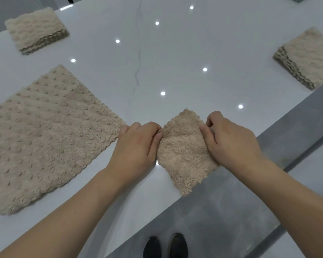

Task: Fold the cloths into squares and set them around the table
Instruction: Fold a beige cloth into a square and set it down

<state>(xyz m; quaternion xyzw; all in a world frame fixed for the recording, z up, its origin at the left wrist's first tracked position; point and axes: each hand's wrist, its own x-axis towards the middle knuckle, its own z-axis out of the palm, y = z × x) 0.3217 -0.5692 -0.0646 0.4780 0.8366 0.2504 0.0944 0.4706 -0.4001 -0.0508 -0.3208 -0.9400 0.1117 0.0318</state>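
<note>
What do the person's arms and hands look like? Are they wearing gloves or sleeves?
No gloves and no sleeves in view. The left hand and right hand are bare, and both forearms are bare too. No rings, watch or bracelets show.

Glossy white table, ceiling lights reflected. On it: large unfolded beige dotted fleece cloth at left, folded beige cloth square at near edge, folded beige stack far left, another folded stack right edge.
</note>
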